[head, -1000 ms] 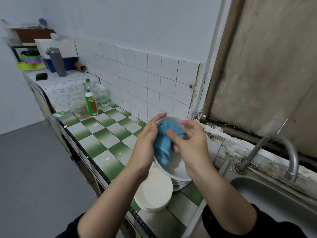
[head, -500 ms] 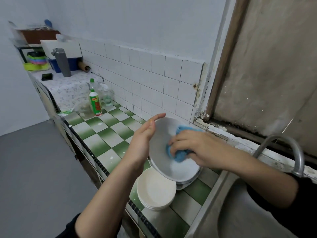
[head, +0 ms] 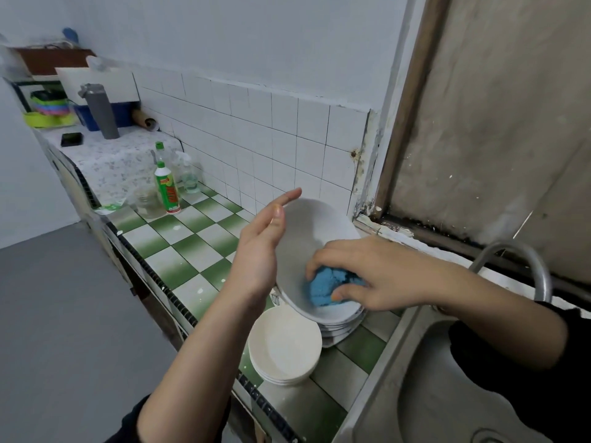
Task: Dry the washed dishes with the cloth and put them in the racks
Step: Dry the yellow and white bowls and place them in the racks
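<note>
Plate (head: 307, 238), white and deep, stands tilted on edge over the stack of plates (head: 342, 327) on the tiled counter (head: 179, 251), near the sink (head: 447, 394); whether its lower edge rests on the stack I cannot tell; the left hand (head: 259, 251) props its rim with straight, flat fingers, gripping nothing; the right hand (head: 377, 273) clutches the blue cloth (head: 329, 286) and presses it into the plate's lower hollow. The risk, as I judge it: only a flat palm steadies the plate, so a hard wipe could push it loose onto the stack or the cream bowls (head: 284, 343) just beside and chip something; a wet rim would make that likelier.
</note>
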The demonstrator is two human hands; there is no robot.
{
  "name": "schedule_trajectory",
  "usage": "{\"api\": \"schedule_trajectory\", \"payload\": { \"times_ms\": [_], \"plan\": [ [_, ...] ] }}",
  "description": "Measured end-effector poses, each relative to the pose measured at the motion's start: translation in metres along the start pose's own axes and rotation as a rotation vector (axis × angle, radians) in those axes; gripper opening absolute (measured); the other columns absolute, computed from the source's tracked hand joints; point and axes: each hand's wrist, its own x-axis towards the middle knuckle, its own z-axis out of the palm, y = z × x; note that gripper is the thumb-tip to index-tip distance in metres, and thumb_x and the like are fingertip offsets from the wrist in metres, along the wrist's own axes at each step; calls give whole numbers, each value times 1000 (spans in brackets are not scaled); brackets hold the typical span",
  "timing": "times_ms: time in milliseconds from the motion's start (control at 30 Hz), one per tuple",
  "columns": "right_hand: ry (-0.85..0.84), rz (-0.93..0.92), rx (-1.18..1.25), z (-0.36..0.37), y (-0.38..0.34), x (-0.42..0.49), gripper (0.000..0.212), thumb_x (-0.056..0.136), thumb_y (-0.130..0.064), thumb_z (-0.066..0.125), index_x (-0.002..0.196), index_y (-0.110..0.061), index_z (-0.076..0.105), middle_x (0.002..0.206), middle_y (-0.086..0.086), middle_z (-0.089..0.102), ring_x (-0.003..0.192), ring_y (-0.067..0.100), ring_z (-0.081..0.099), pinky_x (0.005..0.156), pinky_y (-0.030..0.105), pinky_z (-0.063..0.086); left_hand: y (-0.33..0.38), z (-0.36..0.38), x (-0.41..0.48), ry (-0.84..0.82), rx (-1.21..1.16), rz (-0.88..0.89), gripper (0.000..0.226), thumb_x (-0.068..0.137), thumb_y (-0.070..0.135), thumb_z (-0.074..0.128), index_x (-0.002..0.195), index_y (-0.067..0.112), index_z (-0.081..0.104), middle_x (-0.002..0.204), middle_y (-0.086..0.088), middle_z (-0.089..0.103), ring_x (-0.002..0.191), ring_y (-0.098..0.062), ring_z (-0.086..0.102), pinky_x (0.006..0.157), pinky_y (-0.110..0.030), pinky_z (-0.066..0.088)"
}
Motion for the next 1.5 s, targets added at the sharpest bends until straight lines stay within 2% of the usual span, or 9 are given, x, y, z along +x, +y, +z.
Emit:
{"api": "schedule_trajectory", "payload": {
  "times_ms": [133, 300, 433, 667, 833, 1067, 1233, 1367, 1500],
  "plan": [
    [91, 30, 386, 7, -13, 3, 36, 82, -13, 76, 106, -34, 60, 99, -20, 60, 90, -2, 58, 77, 9, 43, 3, 2, 1, -1, 10, 42, 36, 87, 49, 43, 111, 41, 69, 128, 11, 63, 130, -17, 48, 114, -48, 32],
    [255, 94, -161, 12, -2, 17, 35, 82, -18, 67, 114, -28, 56, 110, -5, 59, 101, 23, 58, 81, 44, 51, 0, -2, 1, -42, -9, 13, 34, 92, 48, 44, 117, 43, 66, 131, 6, 62, 130, -19, 50, 113, -49, 34],
    [615, 79, 70, 24, -21, 29, 35, 77, -12, 66, 110, -16, 61, 106, 0, 64, 92, 23, 62, 80, 40, 53, 2, 0, 2, -93, -21, 1, 33, 104, 32, 36, 125, 31, 61, 124, -4, 67, 120, -23, 59, 107, -44, 42],
    [59, 123, 164, -2, -36, 25, 35, 73, -13, 81, 99, -30, 66, 76, -22, 55, 73, -6, 51, 63, 11, 35, -3, -18, 0, -17, -64, -45, 35, 102, 37, 34, 122, 36, 63, 127, 5, 64, 120, -22, 59, 103, -41, 45],
    [400, 240, -53, 8, -37, 39, 32, 82, -14, 71, 109, -26, 60, 102, -7, 65, 95, 20, 58, 80, 38, 49, -4, -12, -2, -41, -85, -36, 34, 103, 35, 33, 126, 37, 59, 125, 2, 66, 119, -21, 60, 104, -44, 45],
    [214, 269, 318, 22, -48, 39, 32, 76, -19, 80, 97, -37, 63, 96, -12, 64, 88, 12, 58, 80, 31, 51, 1, -38, 1, 24, -71, -14, 36, 101, 40, 34, 126, 39, 59, 105, 17, 72, 98, -7, 67, 84, -26, 53],
    [621, 481, 247, 29, -54, 63, 28, 82, -20, 74, 107, -26, 62, 92, -6, 60, 88, 17, 56, 75, 25, 41, -2, -30, -3, 15, -46, -18, 36, 102, 38, 35, 131, 39, 55, 130, 4, 63, 119, -17, 60, 103, -39, 47],
    [416, 288, 580, 32, -69, 63, 32, 76, -15, 81, 97, -32, 63, 88, -9, 64, 71, 2, 54, 65, 8, 42, 2, -40, 2, 80, -44, -20, 36, 97, 47, 43, 128, 41, 60, 133, -2, 60, 127, -20, 53, 112, -45, 37],
    [417, 404, 226, 34, -53, 62, 28, 81, -10, 72, 103, -25, 61, 90, -5, 60, 82, 16, 51, 71, 26, 41, -2, -48, 4, 106, -55, -16, 33, 100, 48, 41, 127, 46, 58, 134, 1, 60, 124, -26, 56, 103, -41, 44]
  ]
}}
